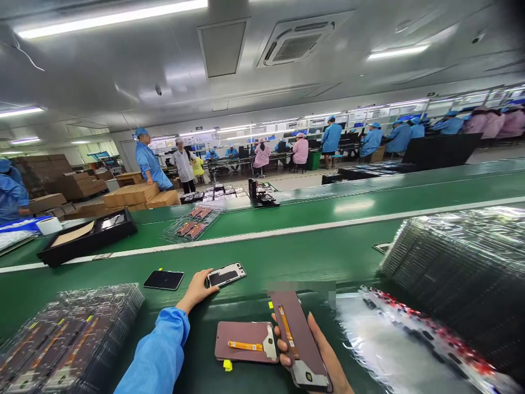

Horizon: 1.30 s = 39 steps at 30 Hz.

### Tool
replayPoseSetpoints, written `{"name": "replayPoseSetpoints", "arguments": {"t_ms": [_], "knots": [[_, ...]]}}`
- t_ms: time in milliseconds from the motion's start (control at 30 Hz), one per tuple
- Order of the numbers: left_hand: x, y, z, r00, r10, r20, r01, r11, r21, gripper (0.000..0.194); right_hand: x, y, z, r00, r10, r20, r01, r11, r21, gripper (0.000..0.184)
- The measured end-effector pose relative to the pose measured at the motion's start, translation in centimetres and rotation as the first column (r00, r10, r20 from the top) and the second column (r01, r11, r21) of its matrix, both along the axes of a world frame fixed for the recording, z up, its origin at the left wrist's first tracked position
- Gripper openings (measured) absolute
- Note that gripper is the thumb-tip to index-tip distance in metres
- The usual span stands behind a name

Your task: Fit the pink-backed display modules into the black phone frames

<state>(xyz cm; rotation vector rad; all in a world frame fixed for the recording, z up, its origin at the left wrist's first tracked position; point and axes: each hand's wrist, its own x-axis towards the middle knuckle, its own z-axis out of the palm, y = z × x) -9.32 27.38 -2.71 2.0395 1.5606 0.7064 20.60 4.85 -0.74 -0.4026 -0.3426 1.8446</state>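
My left hand, in a blue sleeve, grips the near end of a phone frame with a white-and-black inner face, at the green belt. In my right hand is a phone screen panel, its brown back and orange flex cable facing me. Another brown-backed screen panel with a yellow tab lies on the dark green surface between my hands. A dark glass panel rests left of my left hand.
Stacked clear trays with brown panels stand at the left, and more clear trays at the right. Clear plastic bags lie near my right hand. Across the belt are a black box and a tray of panels. Co-workers are beyond.
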Motion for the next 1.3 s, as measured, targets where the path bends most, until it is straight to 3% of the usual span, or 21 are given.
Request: {"name": "replayPoseSetpoints", "arguments": {"t_ms": [133,267,367,533,700,833,1000,1300], "knots": [[-0.5,-2.1,1.4,0.95,0.145,0.276,-0.163,0.986,0.043,0.072,-0.1,-0.3,0.1,0.996,-0.053,0.071,0.052,0.998,0.02,0.047],[-0.4,-6.0,3.5,0.786,0.239,0.57,-0.261,0.964,-0.044,0.086,0.3,-0.8,0.1,0.989,-0.08,0.123,0.074,0.996,0.052,0.05],[0.3,-10.6,4.5,0.663,0.234,0.711,-0.194,0.971,-0.139,0.088,0.8,-1.2,0.6,0.979,-0.124,0.163,0.104,0.987,0.124,0.048],[2.8,-18.5,4.5,0.395,0.219,0.892,0.143,0.945,-0.295,0.088,1.3,-2.1,2.7,0.918,-0.23,0.324,0.131,0.945,0.299,0.06],[5.2,-22.2,4.8,0.376,0.145,0.915,0.349,0.893,-0.285,0.089,1.0,-2.8,3.2,0.717,-0.351,0.602,0.057,0.891,0.451,0.06],[5.6,-22.7,5.0,0.409,0.096,0.908,0.389,0.881,-0.269,0.091,0.6,-3.2,1.9,0.547,-0.455,0.703,-0.074,0.81,0.582,0.063],[5.4,-22.7,5.1,0.44,0.043,0.897,0.414,0.877,-0.245,0.089,0.6,-3.3,1.4,0.299,-0.548,0.781,-0.246,0.746,0.618,0.061],[5.9,-22.9,5.9,0.457,-0.003,0.889,0.412,0.887,-0.209,0.086,0.5,-3.6,1.4,0.181,-0.523,0.833,-0.372,0.748,0.55,0.065]]}}
